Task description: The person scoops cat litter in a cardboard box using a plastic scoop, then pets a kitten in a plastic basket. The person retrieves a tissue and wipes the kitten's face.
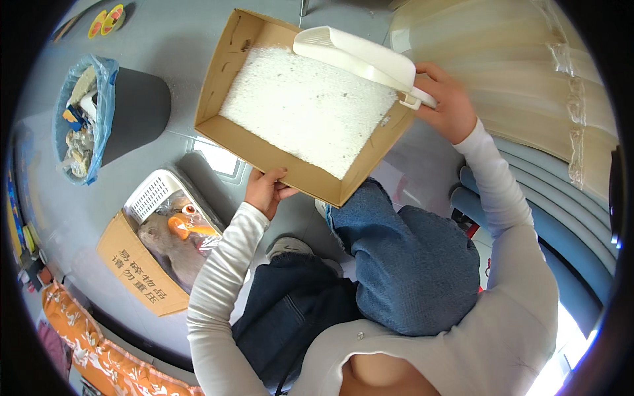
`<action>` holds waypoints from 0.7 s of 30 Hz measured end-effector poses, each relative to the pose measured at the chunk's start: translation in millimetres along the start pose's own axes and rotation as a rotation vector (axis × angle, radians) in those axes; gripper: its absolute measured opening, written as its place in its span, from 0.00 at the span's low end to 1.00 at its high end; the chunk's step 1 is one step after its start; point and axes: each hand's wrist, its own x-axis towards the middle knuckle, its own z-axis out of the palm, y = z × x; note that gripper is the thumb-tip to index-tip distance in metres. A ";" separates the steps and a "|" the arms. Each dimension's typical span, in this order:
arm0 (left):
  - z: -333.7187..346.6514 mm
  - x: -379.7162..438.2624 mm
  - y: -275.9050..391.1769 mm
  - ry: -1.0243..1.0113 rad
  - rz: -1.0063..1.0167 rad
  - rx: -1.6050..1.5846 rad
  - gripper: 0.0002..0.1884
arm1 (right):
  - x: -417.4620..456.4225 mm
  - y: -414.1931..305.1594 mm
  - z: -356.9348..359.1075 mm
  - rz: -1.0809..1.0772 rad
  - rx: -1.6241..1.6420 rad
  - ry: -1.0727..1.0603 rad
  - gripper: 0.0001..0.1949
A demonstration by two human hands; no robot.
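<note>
A shallow cardboard box (277, 156) is held tilted above the floor, with white granules (302, 109) spread across its bottom. My left hand (267, 190) grips its near wall, thumb on top and fingers beneath. At the far right corner my right hand (446, 106) closes around the handle of a white plastic scoop (366, 57) with a slotted end. The scoop lies over the box's far right side. Whether my right fingers also support the box is hidden behind the wall and handle.
Left stands a grey bin (141, 111) with a blue liner, full of rubbish. Below it, a white basket (153, 195) and a cardboard box (136, 267) bearing writing surround a furry grey-brown thing and an orange item. Beige curtain (500, 94) and blue rolls (559, 232) are at right.
</note>
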 end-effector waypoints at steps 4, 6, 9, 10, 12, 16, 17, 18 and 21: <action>-6.7 -7.5 1.4 0.109 0.028 0.074 0.15 | -10.0 0.3 23.7 0.104 -0.067 0.074 0.17; -7.8 -6.7 2.8 0.165 0.052 0.107 0.16 | -14.4 -17.8 30.8 0.102 -0.054 0.101 0.19; -7.4 -3.5 1.3 0.214 0.094 0.097 0.17 | -21.9 -52.9 38.0 0.380 0.276 -0.158 0.21; -5.2 -2.3 1.4 0.218 0.105 0.095 0.16 | -24.1 -60.6 38.7 0.517 0.437 -0.292 0.22; -0.5 -0.8 2.5 0.221 0.126 0.093 0.14 | -39.0 -61.2 55.6 0.663 0.669 -0.368 0.21; 6.3 2.6 2.3 0.220 0.155 0.073 0.14 | -53.8 -53.1 72.2 0.809 0.901 -0.506 0.21; 7.3 2.6 1.9 0.224 0.161 0.079 0.14 | -53.3 -53.9 71.9 0.855 0.926 -0.506 0.19; 7.6 2.5 1.3 0.228 0.165 0.085 0.14 | -50.2 -58.1 70.5 0.903 0.950 -0.507 0.18; 5.4 1.3 5.4 0.247 0.183 0.139 0.15 | -41.6 -61.4 73.6 0.987 0.978 -0.487 0.17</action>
